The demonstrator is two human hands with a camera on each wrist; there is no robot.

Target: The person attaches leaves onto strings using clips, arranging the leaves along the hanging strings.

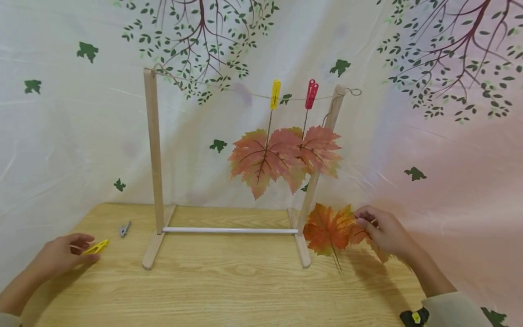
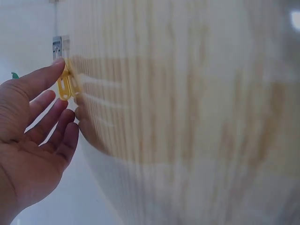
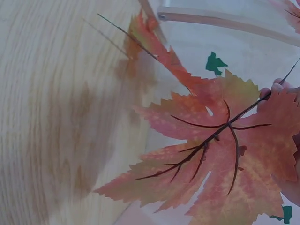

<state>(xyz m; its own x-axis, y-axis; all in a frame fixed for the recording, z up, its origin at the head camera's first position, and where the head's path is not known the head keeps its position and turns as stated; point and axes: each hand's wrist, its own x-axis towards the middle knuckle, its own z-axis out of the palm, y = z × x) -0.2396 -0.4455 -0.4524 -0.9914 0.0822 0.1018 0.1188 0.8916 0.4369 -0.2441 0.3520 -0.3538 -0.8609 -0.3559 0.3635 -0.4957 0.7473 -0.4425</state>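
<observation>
Yellow clip (image 1: 98,247) between spread left fingers (image 1: 81,237); reddish leaf (image 3: 187,136), its stem (image 3: 248,109) in a pinch of right fingers (image 1: 371,211)

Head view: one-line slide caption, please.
Left hand at a yellow clip, right hand holding a leaf, other leaves pegged to a string.

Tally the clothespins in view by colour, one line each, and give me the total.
Yellow: 2 (upper yellow clothespin, lower yellow clothespin)
Red: 1 (red clothespin)
Grey: 1 (grey clothespin)
Total: 4
</observation>
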